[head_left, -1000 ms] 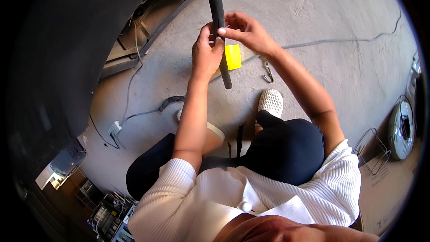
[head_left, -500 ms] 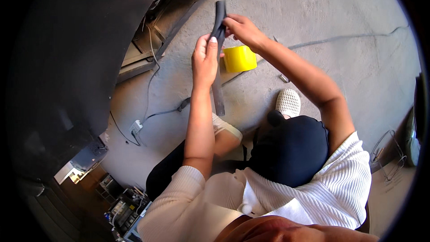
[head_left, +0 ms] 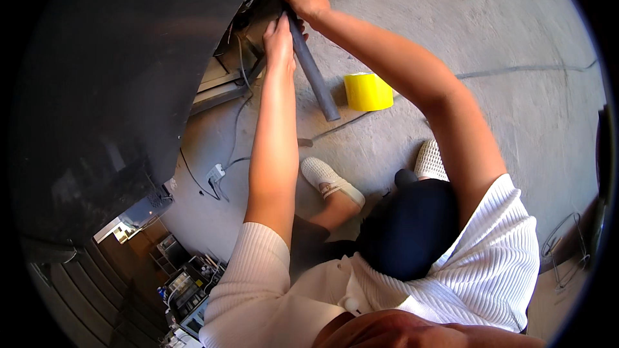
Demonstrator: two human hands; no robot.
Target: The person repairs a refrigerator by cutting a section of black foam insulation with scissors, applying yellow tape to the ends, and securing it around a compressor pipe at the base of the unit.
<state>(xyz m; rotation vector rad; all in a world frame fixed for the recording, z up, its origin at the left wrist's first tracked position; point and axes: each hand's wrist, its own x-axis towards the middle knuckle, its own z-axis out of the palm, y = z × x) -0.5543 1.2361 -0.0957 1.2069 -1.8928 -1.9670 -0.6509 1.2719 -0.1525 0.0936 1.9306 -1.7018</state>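
Observation:
A long dark grey tube, which looks like foam pipe insulation, slants down from my hands toward the floor. Its upper end reaches the open frame under a large black panel. My left hand is wrapped around the tube near that upper end, its fingers partly hidden behind it. Just above, my right hand pinches the tube's upper part, which is dim against the dark opening. A wide yellow tape roll stands on the floor to the right of the tube.
A dark cable crosses the concrete floor and passes behind the tape roll. Near the panel's lower edge lies a white power strip with plugs. Boxes of tools and parts are at the lower left, and bent wire at the right.
Both hands have moved up and left with the tube, from over open floor to the opening under the black panel. The tube now tilts, its lower end swung to the right.

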